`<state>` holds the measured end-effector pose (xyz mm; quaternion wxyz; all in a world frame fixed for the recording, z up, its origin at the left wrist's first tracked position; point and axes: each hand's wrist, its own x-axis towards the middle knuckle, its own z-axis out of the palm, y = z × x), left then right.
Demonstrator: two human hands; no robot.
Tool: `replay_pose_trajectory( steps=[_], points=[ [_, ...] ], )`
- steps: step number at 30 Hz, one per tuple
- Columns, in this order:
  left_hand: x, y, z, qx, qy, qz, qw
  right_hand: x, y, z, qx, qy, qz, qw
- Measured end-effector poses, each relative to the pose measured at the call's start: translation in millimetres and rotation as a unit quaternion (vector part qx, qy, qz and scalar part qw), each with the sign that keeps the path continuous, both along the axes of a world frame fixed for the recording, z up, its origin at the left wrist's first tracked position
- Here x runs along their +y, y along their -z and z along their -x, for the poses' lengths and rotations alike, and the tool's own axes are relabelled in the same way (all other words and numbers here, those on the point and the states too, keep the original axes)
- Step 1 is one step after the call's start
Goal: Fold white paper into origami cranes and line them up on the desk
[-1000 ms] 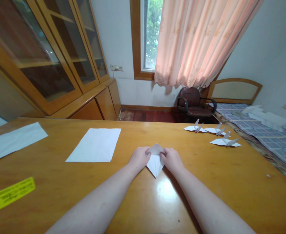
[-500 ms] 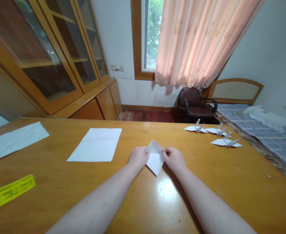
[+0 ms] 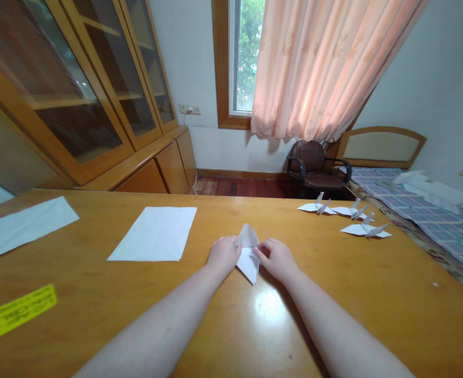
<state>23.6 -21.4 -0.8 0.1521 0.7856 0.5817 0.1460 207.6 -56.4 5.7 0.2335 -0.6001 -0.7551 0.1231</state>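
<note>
Both hands at work on one folded paper (image 3: 249, 260), at mid tabletop (image 3: 231, 336), in front of the person. Left hand (image 3: 224, 254): fingers grasping the paper along its left side, thumb on the upper face. Right hand (image 3: 277, 257): thumb and forefinger pinching the right edge, the other fingers curled. Paper kite-shaped, narrow point toward the person; upper flap greyer, in shade, its tip pointing to the far edge. Crease lines visible on the lower part. Left of the hands, well apart: square sheet (image 3: 152, 234), lying flat; number of layers cannot be told. Farther left, long sheet (image 3: 26, 228), running out of view. Nearer the person on that side, yellow label (image 3: 18, 314), dark print too blurred to read. Far right: three paper birds, wings spread, two (image 3: 317, 208) (image 3: 353, 211) near the far edge, the third (image 3: 365, 229) just in front. Beyond the tabletop: chair (image 3: 314, 164), and to its right a bed (image 3: 424, 210) with checked cover. Glass-fronted cabinet (image 3: 97, 107) at left; pink curtain (image 3: 318, 68) partly across the window (image 3: 245, 58).
</note>
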Motion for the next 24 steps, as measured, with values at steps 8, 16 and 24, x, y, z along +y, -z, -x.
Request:
replay_pose_trajectory(
  steps=[8,16,24],
  points=[
    [-2.1,-7.5,-2.5,0.005,-0.018,0.041,0.999,1.2,0.7,-0.5,-0.014,-0.033,0.023,0.999],
    [-1.7,-5.3,-1.9,-0.011,-0.016,0.018,1.0,2.3,1.7,-0.5,-0.04,-0.035,0.031,0.998],
    [-1.2,-3.3,-1.1,-0.029,-0.01,0.016,0.999,2.5,1.3,-1.7,-0.038,-0.035,0.044,0.998]
  ],
)
